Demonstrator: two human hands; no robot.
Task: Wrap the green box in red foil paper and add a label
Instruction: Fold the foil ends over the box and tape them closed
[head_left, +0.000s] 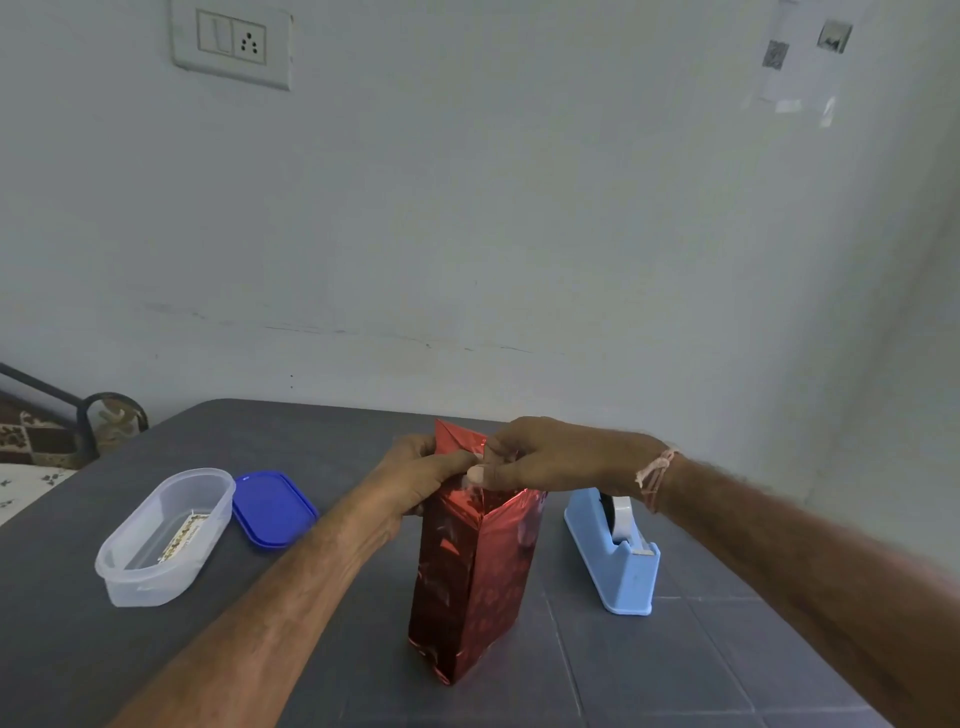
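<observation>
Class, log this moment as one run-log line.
wrapped box upright | left hand grips box top | right hand pinches foil flap | label in tub

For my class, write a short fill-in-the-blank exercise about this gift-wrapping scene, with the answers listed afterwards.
1. The tall upright foil-wrapped box has a shiny ____ covering.
2. The left hand and right hand both pinch the box's ____ end.
3. The light blue plastic tape dispenser stands to the box's ____.
4. Beside the clear oval plastic container lies its ____ lid.
Answers: red; top; right; blue.
</observation>
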